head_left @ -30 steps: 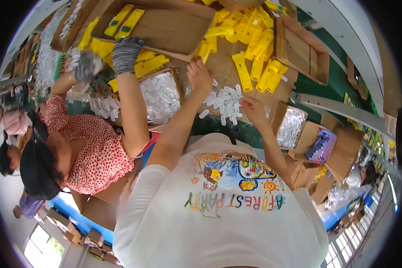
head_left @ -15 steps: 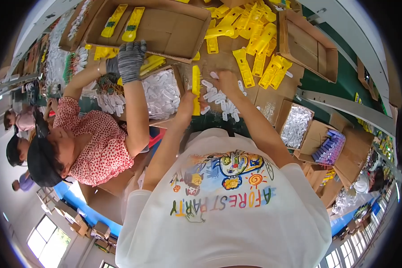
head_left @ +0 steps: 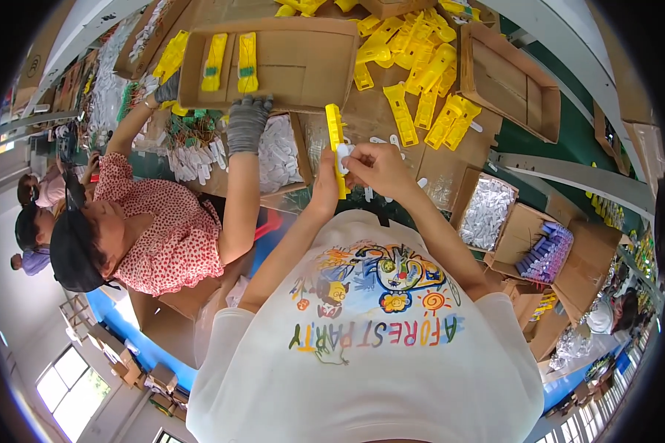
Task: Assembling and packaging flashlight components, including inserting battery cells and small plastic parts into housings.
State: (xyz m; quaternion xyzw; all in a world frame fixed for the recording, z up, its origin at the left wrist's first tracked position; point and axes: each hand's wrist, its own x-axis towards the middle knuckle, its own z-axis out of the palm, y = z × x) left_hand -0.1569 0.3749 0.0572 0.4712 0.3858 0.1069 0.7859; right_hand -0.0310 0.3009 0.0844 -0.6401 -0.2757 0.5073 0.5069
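Upright in front of my chest stands a long, narrow yellow plastic housing (head_left: 333, 122). My left hand (head_left: 324, 188) is closed around its lower part. With pinched fingers, my right hand (head_left: 383, 171) holds a small white plastic piece (head_left: 343, 156) against the housing's right side. Whether the piece sits inside the housing is hidden by my fingers. Loose white pieces (head_left: 394, 140) lie on the cardboard just beyond my right hand, partly covered by it.
Yellow housings (head_left: 421, 59) are heaped beyond my hands, left of a cardboard tray (head_left: 513, 88). A box of white pieces (head_left: 488, 212) stands at right. At left, a co-worker's gloved hand (head_left: 247, 125) touches another cardboard tray (head_left: 303, 66) holding two yellow housings, near a second white-piece box (head_left: 279, 155).
My right hand has come left and nearer from the loose white pieces, bringing one to the yellow housing. The co-worker's tray has shifted right, and their gloved hands have moved apart.
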